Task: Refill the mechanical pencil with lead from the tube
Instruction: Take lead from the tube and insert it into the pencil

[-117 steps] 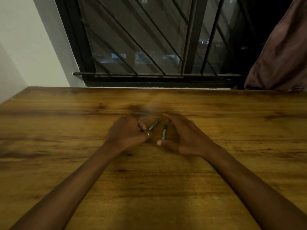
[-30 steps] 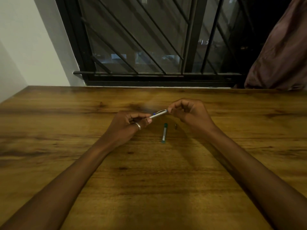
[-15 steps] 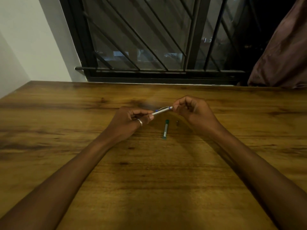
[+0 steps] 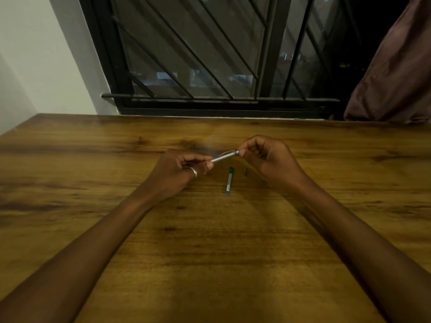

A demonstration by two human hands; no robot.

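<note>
Right now the L hand (image 4: 179, 170) is gripping the pencil (image 4: 224, 157) by its lower barrel, fingers curled round it, holding it slanted above the table (image 4: 210, 252). The R hand (image 4: 268, 157) is pinching the pencil's top end, at the blue part, w/ thumb & fingertips. The tube (image 4: 229, 180) is lying flat on the table btwn the hands, green cap on, nobody touching it. A tiny dark bit (image 4: 245, 172) is sitting just beside the tube; too small to tell what it is.

Prob. the top end is being opened, so no lead is going in yet. Risks: whatever the R hand is pulling could be coming free w/ a jerk & getting dropped. The R wrist is hovering near the bit & could be knocking it away. Both hands are occupied, so uncapping the tube means letting go of sth. Lead is brittle, so feeding it in at an angle risks snapping it.
</note>
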